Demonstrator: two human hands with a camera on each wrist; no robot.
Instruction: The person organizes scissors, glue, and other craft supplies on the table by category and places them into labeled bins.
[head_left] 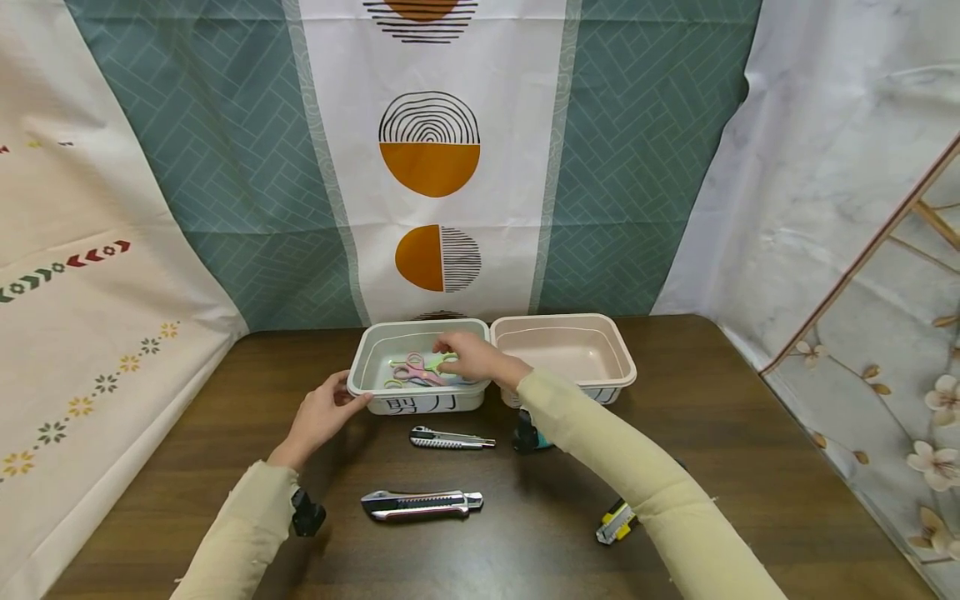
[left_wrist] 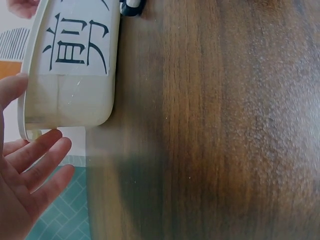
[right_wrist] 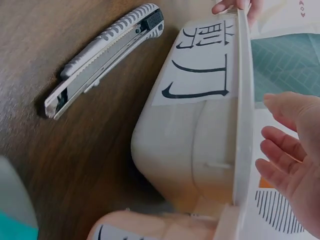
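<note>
A pale grey-green plastic bin (head_left: 471, 405) with a character label holds several small pairs of scissors (head_left: 414, 370), pink, green and yellow among them. My left hand (head_left: 321, 419) holds the bin's front left corner, thumb on the front rim and fingers around the left side. Above the right part of that bin is my right hand (head_left: 474, 358), fingers loosely bent and holding nothing. The right wrist view shows this hand (right_wrist: 300, 155) over the rim, with space between thumb and fingers.
A beige bin (head_left: 611, 367) stands against the first one's right side. In front lie a silver utility knife (head_left: 452, 439) and a larger black-and-silver one (head_left: 422, 504). A yellow-and-grey cutter (head_left: 617, 522) and a teal object (head_left: 542, 443) are partly hidden by the right sleeve.
</note>
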